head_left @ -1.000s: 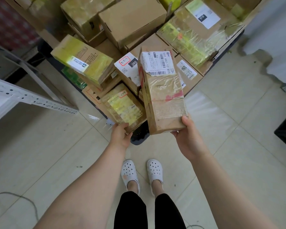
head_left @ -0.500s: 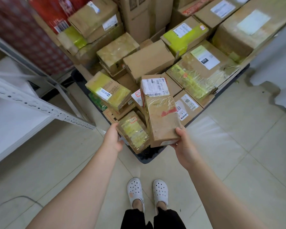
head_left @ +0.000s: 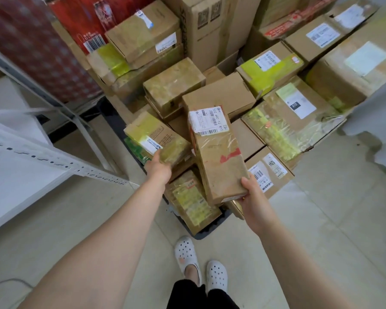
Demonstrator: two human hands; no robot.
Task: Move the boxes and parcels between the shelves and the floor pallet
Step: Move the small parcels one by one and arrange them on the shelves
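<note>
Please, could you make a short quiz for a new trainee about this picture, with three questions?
1. Which hand holds the long brown box?
2. True or false: the left hand touches a yellow-taped parcel on the pile.
3. The box's barcode label sits at: A) the end near the person, B) the far end, C) its underside.
Key: 1 the right hand; 2 true; 3 B.
</note>
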